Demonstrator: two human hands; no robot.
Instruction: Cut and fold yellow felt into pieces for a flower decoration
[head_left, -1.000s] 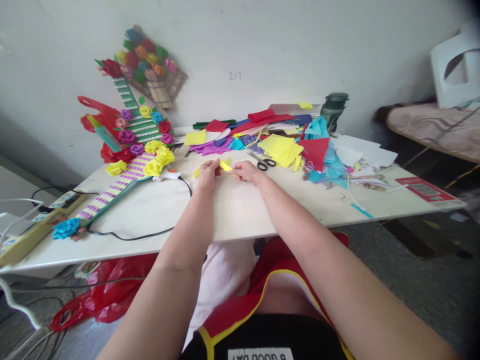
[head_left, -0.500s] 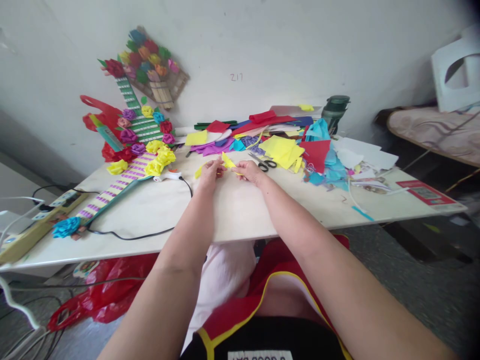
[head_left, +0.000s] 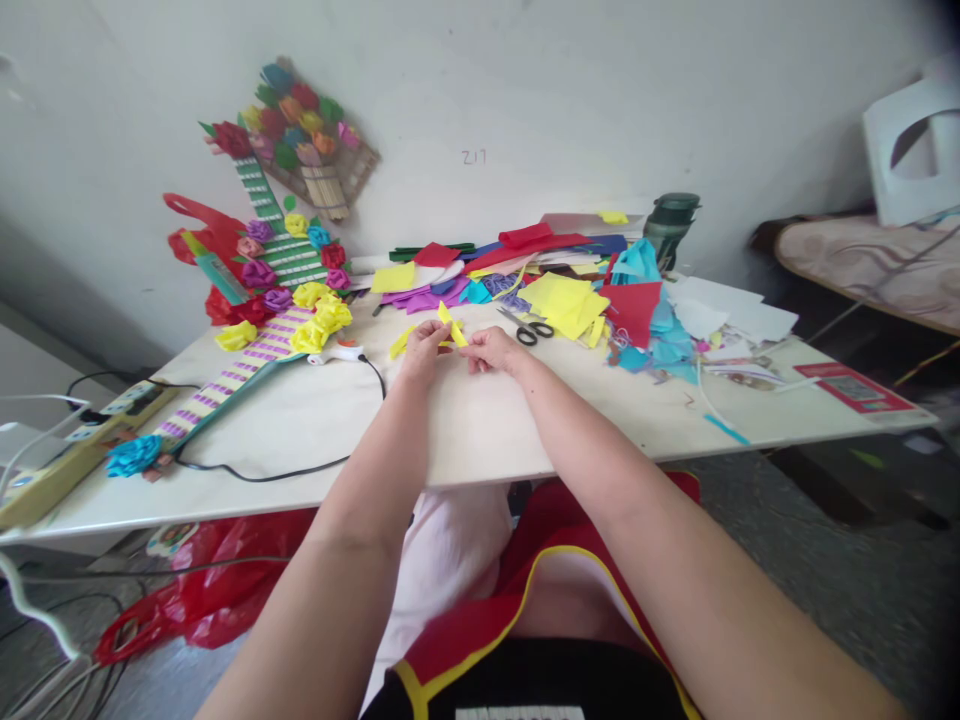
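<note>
Between the fingers of my left hand is a small folded piece of yellow crepe paper, one end sticking up. My right hand pinches its right end, thumb and fingers pressed together. Another bit of yellow paper lies on the table just left of my left hand. Black-handled scissors rest beyond my right hand. A white glue gun with a black cord lies to the left, by a guitar-shaped board carrying paper roses.
Stacked yellow paper sheets, a red sheet and blue scraps cover the back right. A dark green bottle stands against the wall. A power strip lies at the left edge. Red plastic bags hang below.
My right hand has turned slightly and shifted a little left along the yellow paper. The paper's upright end has tilted. My left hand stays nearly in place.
</note>
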